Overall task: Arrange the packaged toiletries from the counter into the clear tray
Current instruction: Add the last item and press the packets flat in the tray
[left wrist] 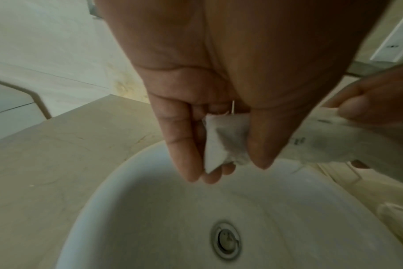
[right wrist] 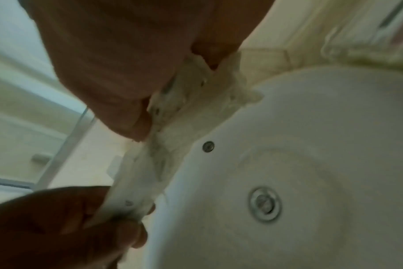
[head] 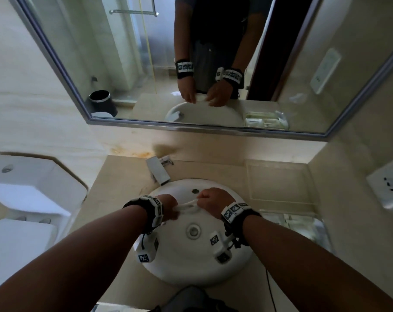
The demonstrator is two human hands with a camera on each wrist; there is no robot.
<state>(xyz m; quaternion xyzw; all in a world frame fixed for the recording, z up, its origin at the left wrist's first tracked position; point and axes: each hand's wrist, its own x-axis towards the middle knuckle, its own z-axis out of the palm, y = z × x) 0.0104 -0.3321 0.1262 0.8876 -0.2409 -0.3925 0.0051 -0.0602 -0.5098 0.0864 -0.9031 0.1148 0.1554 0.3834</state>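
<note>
A long white crinkled packet [head: 187, 206] is stretched between both hands above the white sink [head: 166, 270]. My left hand [head: 172, 209] pinches its left end between thumb and fingers; in the left wrist view the left hand [left wrist: 228, 163] is seen closed on that packet [left wrist: 225, 140]. My right hand [head: 210, 199] grips the other end, its fingers curled round the packet [right wrist: 173, 131]. A clear tray [head: 281, 163] lies on the counter to the right of the sink, near the wall. Several pale packaged toiletries [head: 297, 224] sit just in front of it.
A chrome faucet [head: 158, 173] stands behind the sink. A toilet [head: 22, 221] is at the left, below the counter's edge. The mirror [head: 191, 129] spans the wall ahead, and a wall socket [head: 387, 188] sits on the right wall.
</note>
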